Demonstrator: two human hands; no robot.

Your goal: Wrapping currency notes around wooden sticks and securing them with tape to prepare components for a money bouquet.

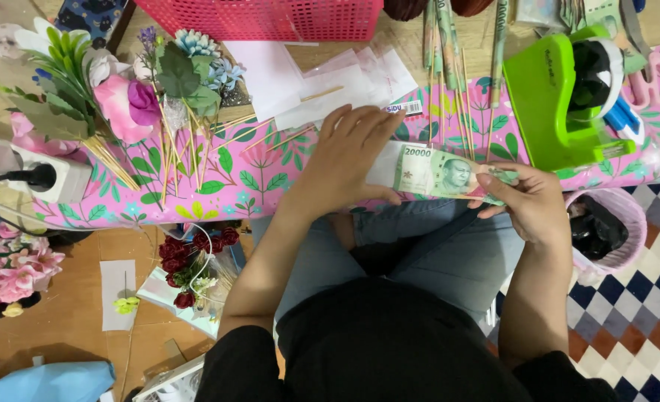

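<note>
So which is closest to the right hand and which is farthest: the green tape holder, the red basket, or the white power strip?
In the head view, counting from the right hand:
1. Green tape holder, just above it on the table's right end.
2. Red basket, up at the top edge, left of centre.
3. White power strip, far off at the table's left end.

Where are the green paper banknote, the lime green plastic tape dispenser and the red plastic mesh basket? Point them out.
green paper banknote [438, 173], head view, middle of its face.
lime green plastic tape dispenser [546, 104], head view, left side wall.
red plastic mesh basket [270, 18], head view, front wall.
</note>
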